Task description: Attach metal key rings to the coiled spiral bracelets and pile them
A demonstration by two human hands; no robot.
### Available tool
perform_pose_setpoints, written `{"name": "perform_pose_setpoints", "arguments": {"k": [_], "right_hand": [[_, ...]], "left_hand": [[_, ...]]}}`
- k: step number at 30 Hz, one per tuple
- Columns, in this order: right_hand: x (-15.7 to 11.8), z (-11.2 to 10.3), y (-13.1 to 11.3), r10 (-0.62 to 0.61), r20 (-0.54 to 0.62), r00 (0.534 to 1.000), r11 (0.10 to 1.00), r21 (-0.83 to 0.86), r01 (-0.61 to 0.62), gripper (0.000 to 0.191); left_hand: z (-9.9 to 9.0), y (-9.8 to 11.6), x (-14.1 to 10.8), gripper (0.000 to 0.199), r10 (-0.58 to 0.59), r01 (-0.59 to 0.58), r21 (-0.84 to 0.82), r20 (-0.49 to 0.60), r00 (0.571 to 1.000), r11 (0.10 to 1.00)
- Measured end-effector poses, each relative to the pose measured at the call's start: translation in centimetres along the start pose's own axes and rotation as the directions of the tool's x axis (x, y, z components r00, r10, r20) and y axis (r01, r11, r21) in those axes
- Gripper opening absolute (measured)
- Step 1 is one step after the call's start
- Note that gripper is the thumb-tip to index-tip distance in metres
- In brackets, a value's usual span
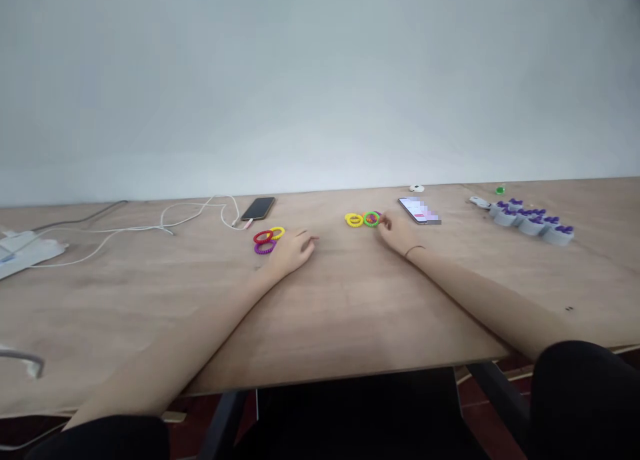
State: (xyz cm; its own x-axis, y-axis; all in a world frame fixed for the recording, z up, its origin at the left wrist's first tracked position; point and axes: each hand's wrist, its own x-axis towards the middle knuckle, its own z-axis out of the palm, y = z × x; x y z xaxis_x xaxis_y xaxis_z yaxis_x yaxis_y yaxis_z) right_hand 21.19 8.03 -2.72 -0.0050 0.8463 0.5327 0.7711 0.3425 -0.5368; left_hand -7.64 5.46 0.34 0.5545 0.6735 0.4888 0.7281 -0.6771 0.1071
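My left hand (pixel 295 252) rests on the plywood table (pixel 350 300), holding nothing, just right of a small group of coiled spiral hair ties. The group has a red ring (pixel 263 237), a yellow ring (pixel 278 233) and a purple ring (pixel 265 248). My right hand (pixel 396 235) reaches a second group, its fingertips against a green spiral ring (pixel 371 219). A darker ring under those fingertips is partly hidden, so its colour is hard to read. A yellow spiral ring (pixel 354 220) lies just left of the green one.
A black smartphone (pixel 258 209) with a white cable (pixel 200 213) lies at the back. A second phone (pixel 416 210) sits behind my right hand. Several grey cups with purple tops (pixel 531 224) stand at the right. A white power strip (pixel 30 253) lies at the left edge.
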Motion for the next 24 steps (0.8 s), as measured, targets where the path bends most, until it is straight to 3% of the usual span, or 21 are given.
{"name": "perform_pose_setpoints", "arguments": {"k": [1,3,8,13,20,24], "right_hand": [[0.1,-0.6,0.9,0.064,-0.019,0.998,0.997,-0.031,-0.064,0.018],[0.2,-1.1,1.9,0.082,-0.014,0.997,0.995,-0.060,-0.082,0.018],[0.8,-0.3,1.3,-0.128,0.103,0.987,0.975,-0.171,0.144,0.027],[1.3,0.3,0.5,-0.104,0.151,0.983,0.945,-0.295,0.145,0.022],[0.8,0.0,0.4,-0.208,0.024,0.978,0.960,-0.185,0.209,0.019],[-1.0,0.1,-1.6,-0.370,-0.004,0.929,0.928,-0.054,0.369,0.020]], "left_hand": [[0.3,0.6,0.4,0.027,0.005,-0.005,-0.019,0.009,1.000,1.000],[0.9,1.5,1.1,0.027,0.023,-0.022,-0.054,0.022,0.999,0.998],[1.8,2.7,1.8,0.025,0.073,-0.067,-0.107,0.055,0.996,0.992],[1.8,2.6,1.7,0.025,0.026,-0.019,-0.094,0.067,0.997,0.995],[1.5,3.0,1.5,0.025,0.016,-0.010,-0.141,0.043,0.999,0.990],[0.9,4.2,1.1,0.029,-0.128,0.109,-0.242,-0.064,0.990,0.964]]}}
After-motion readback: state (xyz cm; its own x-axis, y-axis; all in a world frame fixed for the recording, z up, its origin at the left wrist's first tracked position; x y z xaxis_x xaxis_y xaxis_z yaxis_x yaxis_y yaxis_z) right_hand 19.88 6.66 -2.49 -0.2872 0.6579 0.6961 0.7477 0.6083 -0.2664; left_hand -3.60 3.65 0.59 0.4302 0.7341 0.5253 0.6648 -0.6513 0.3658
